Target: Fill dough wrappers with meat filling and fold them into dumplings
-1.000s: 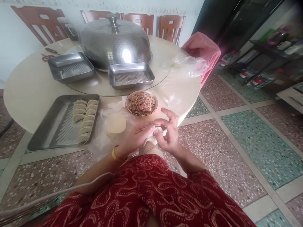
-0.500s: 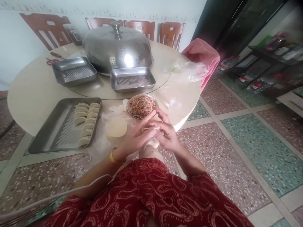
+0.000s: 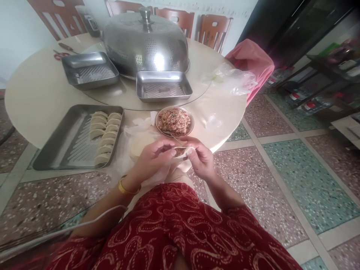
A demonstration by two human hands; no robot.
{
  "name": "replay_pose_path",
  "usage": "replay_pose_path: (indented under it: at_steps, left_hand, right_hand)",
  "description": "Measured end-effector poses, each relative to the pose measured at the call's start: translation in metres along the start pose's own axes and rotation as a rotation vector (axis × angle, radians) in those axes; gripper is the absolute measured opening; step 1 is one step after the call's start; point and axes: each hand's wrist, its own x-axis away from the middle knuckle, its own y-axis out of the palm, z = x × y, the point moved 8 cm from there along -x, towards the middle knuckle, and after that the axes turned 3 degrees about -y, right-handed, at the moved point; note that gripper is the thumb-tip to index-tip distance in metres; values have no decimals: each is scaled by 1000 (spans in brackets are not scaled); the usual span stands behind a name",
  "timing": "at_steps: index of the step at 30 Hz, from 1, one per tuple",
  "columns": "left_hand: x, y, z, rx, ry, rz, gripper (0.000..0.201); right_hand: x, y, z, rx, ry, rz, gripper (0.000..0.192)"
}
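Between my hands, in front of the bowl, is a partly folded dumpling (image 3: 180,151) with dark meat filling showing in its opening. My left hand (image 3: 156,156) pinches its left end between thumb and fingers. The right end is gripped by my right hand (image 3: 201,156). Just beyond, a bowl of minced filling (image 3: 174,120) stands at the table's edge, a utensil handle leaning out of it toward me. Round dumpling wrappers (image 3: 138,147) lie stacked on clear plastic, partly behind my left hand. Finished dumplings (image 3: 104,141) sit in two rows in a large metal tray (image 3: 63,150) at the left.
Two smaller metal trays, one at left (image 3: 90,71) and one at centre (image 3: 164,88), rest before a big domed steel lid (image 3: 146,45). A crumpled plastic bag (image 3: 234,78) lies at right beside a pink cloth (image 3: 253,62). A white cable (image 3: 92,219) crosses my left forearm.
The fingers have moved from arched over the wrapper to pinching its two ends, and the filling now shows. My left hand has shifted slightly left. The camera view has tilted down a little.
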Motion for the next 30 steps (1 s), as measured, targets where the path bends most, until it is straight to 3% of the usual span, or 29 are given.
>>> replay_pose_path:
  at_steps: [4,8,20,25,30]
  left_hand:
    - [2,-5,-11,-76,4,64,15]
    - [5,-11,-14,-123,23,150,14]
    - [13,-19,-17,-69,91,196,15]
    - [13,-25,-4,-226,180,271,10]
    - [15,-27,1,-184,217,281,9]
  right_hand:
    - [6,7,10,29,84,-4,17]
    - [5,14,11,94,67,-16,16]
    - [-2,23,13,78,45,5,12]
    - [-4,27,18,76,86,-19,14]
    - [-7,32,18,94,77,-36,13]
